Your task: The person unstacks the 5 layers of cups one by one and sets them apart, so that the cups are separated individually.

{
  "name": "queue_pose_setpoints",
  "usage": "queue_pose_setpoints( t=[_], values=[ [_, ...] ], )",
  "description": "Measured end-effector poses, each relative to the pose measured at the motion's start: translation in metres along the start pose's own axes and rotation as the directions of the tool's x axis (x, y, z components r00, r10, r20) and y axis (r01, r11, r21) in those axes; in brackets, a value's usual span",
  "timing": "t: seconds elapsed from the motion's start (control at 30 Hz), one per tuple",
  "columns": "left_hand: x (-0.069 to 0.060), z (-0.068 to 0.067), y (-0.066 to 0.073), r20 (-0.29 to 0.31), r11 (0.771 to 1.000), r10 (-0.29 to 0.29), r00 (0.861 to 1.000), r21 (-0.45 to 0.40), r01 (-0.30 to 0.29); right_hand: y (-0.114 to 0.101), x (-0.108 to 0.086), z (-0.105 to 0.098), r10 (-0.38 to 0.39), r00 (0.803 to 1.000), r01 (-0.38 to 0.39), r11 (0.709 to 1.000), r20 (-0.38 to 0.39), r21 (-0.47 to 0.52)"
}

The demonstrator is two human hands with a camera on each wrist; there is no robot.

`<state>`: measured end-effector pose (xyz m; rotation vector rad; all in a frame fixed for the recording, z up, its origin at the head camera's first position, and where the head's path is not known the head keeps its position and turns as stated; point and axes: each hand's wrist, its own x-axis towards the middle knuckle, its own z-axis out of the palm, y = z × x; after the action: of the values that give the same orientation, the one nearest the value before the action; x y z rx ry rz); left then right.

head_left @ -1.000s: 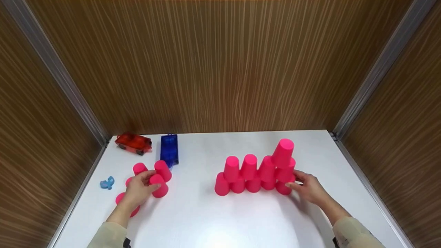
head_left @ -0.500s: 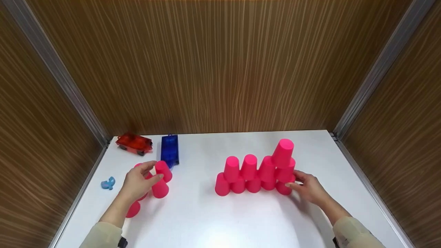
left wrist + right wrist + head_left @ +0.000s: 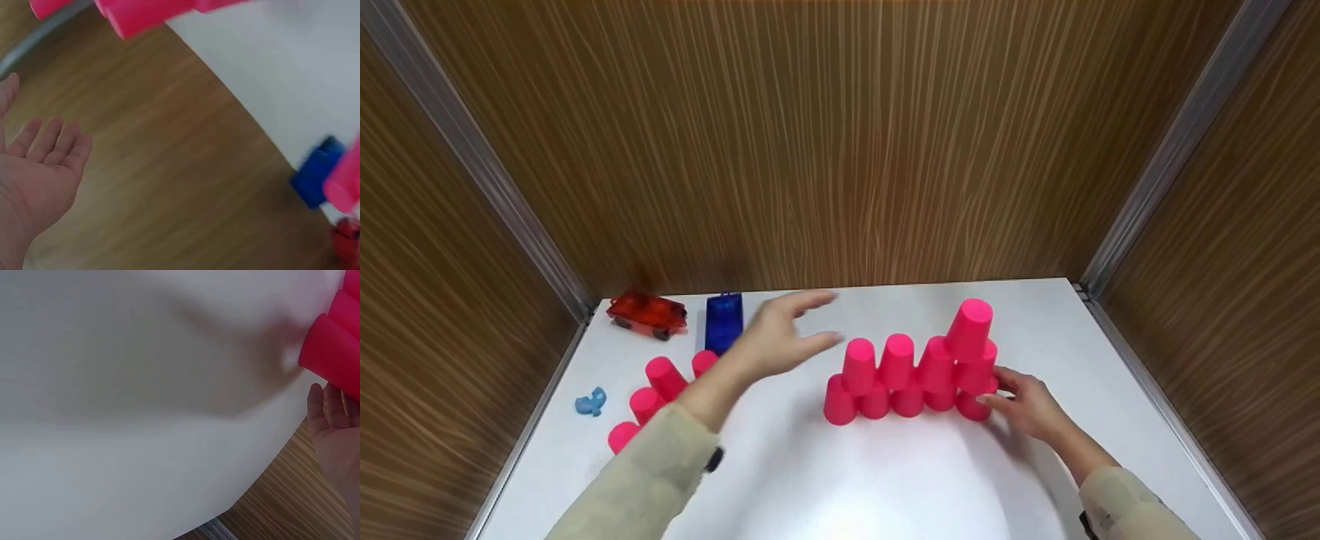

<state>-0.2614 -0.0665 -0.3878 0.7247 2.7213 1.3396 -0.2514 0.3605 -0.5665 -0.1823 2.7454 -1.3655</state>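
Observation:
My left hand [image 3: 780, 337] is in the air left of the cup stack, thumb and fingers spread apart with nothing between them. The left wrist view also shows its fingers [image 3: 70, 143] extended. Pink cups stand upside down in a stack: several in the bottom row [image 3: 874, 405], several in a second row [image 3: 898, 364], and one top cup [image 3: 970, 330] at the right end. My right hand [image 3: 1026, 409] holds the rightmost bottom cup [image 3: 975, 407], thumb in front and a finger behind. In the right wrist view its fingers [image 3: 316, 405] lie by that cup.
Several loose pink cups [image 3: 665, 377] stand on the left, partly hidden by my left arm. Behind them are a red toy car [image 3: 647, 313] and a blue toy wagon [image 3: 724, 322]. A small light-blue piece [image 3: 591, 403] lies near the left edge. Wood-grain walls enclose the white table [image 3: 810, 472].
My left hand has left the loose cups without one and moved right and upward toward the stack, its fingers spread. The right hand stays at the rightmost bottom cup.

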Motion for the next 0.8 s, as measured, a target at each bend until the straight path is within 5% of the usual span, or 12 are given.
queue_pose_setpoints(
  t=[0.17,0.33,0.57,0.8],
  values=[
    [0.038,0.039,0.041,0.094,0.998,0.061,0.994,-0.006,-0.060,-0.002,0.000,0.002,-0.011,1.000,0.011,1.000,0.000,0.014],
    [0.065,0.075,0.065,0.140,0.996,0.070,0.988,-0.057,-0.063,-0.005,-0.001,0.008,-0.007,1.000,0.007,0.999,0.004,0.034],
    [0.084,0.114,0.068,0.139,0.992,0.041,0.989,-0.121,-0.024,-0.008,-0.001,0.013,-0.023,1.000,0.022,0.998,0.009,0.053],
    [0.091,0.134,0.066,0.119,0.990,0.023,0.993,-0.144,-0.005,-0.008,-0.001,0.015,-0.039,0.999,0.038,0.998,0.012,0.057]
  ],
)
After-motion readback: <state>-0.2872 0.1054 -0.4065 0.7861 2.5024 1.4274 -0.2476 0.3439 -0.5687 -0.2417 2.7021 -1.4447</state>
